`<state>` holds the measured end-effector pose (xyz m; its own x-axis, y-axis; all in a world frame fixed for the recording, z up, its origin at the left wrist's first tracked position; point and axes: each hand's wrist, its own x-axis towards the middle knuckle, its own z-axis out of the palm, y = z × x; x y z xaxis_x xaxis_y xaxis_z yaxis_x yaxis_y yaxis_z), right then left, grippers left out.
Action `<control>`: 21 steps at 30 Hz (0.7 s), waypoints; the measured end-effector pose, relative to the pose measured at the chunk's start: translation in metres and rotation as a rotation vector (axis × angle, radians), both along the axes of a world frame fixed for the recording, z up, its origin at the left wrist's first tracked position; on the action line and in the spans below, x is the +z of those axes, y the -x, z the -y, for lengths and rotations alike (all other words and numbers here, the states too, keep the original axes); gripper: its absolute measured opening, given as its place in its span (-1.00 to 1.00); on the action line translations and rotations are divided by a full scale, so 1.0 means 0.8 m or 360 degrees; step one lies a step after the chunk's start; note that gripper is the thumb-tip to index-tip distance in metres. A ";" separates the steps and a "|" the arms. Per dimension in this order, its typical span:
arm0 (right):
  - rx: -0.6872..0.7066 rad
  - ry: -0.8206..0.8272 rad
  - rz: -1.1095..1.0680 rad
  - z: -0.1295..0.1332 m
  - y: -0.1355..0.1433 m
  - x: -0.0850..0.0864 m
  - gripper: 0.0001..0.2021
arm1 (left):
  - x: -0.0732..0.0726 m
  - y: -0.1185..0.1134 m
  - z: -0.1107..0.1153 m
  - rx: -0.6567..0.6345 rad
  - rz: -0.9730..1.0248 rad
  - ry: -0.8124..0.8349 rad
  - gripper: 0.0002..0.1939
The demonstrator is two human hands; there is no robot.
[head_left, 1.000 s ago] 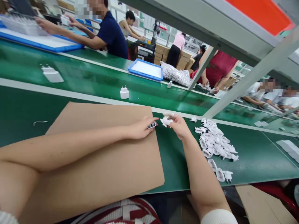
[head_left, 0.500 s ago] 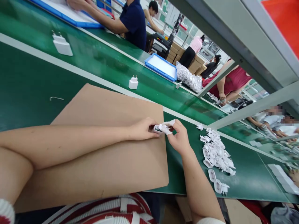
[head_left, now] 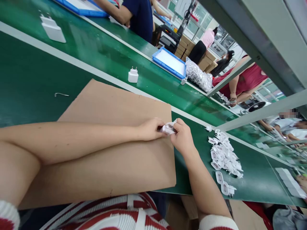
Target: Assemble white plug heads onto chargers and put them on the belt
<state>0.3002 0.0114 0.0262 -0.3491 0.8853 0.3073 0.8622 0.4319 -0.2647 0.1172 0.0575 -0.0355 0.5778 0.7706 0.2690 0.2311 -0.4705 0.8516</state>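
My left hand (head_left: 152, 128) is closed around a small white charger housing (head_left: 165, 129) at the right edge of a brown cardboard sheet (head_left: 134, 163). From the other side, my right hand (head_left: 183, 136) pinches a white plug cover (head_left: 171, 126) against that housing. The two white parts touch, and my fingers hide much of them. White coverings wrap some fingertips of my right hand. To the right lies a heap of white plug covers (head_left: 224, 153), with a few more plug covers (head_left: 224, 187) nearer the table edge.
Finished-looking white chargers (head_left: 133, 75) stand on the green belt (head_left: 100, 60) beyond the cardboard. A bent metal hook (head_left: 61, 94) lies at left. A blue-rimmed tray (head_left: 170, 62) and a plastic bag (head_left: 198, 73) sit across the belt. A grey frame (head_left: 261, 112) rises at right; co-workers sit beyond.
My right hand has moved in closer to my left, bringing the plug cover onto the charger housing. The view has shifted slightly, and the chargers on the belt appear farther left.
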 end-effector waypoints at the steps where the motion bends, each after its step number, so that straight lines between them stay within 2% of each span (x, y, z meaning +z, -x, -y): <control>1: -0.0050 0.0008 0.0012 0.000 0.000 0.000 -0.79 | 0.001 0.000 0.000 0.0022 -0.0004 -0.0001 -0.67; 3: -0.0114 0.0033 0.0013 0.001 -0.001 -0.001 -0.79 | 0.006 0.002 0.000 0.0002 0.0004 0.0032 -0.70; 6: -0.0100 0.0076 -0.0066 0.001 -0.003 -0.002 -0.79 | 0.013 0.003 -0.003 -0.0156 -0.0001 0.0208 -0.68; 7: -0.0090 0.0083 -0.0096 0.001 -0.003 -0.002 -0.78 | 0.015 0.004 -0.004 -0.0158 -0.0026 0.0257 -0.63; 9: -0.0084 0.0090 -0.0147 0.000 -0.004 -0.004 -0.77 | 0.015 0.003 -0.005 -0.0027 -0.0111 0.0247 -0.53; 12: -0.0091 0.0126 -0.0256 -0.003 -0.006 -0.009 -0.78 | 0.008 0.002 -0.004 0.0146 -0.0227 0.0058 -0.51; 15: -0.0118 0.0211 -0.0485 -0.003 -0.008 -0.020 -0.81 | -0.005 0.002 -0.005 0.0107 -0.0275 -0.0046 -0.51; 18: -0.0115 0.0233 -0.0722 -0.005 -0.011 -0.035 -0.84 | -0.014 0.003 -0.007 0.0110 -0.0231 -0.0016 -0.46; 21: -0.0050 0.0238 -0.0866 -0.011 -0.014 -0.046 -0.83 | -0.017 0.008 -0.002 0.0153 0.0033 0.0171 -0.47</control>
<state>0.3116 0.0201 -0.0109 -0.1482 0.9404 0.3062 0.5959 0.3320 -0.7312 0.1111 0.0594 -0.0488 0.4953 0.8470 0.1931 0.2524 -0.3530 0.9009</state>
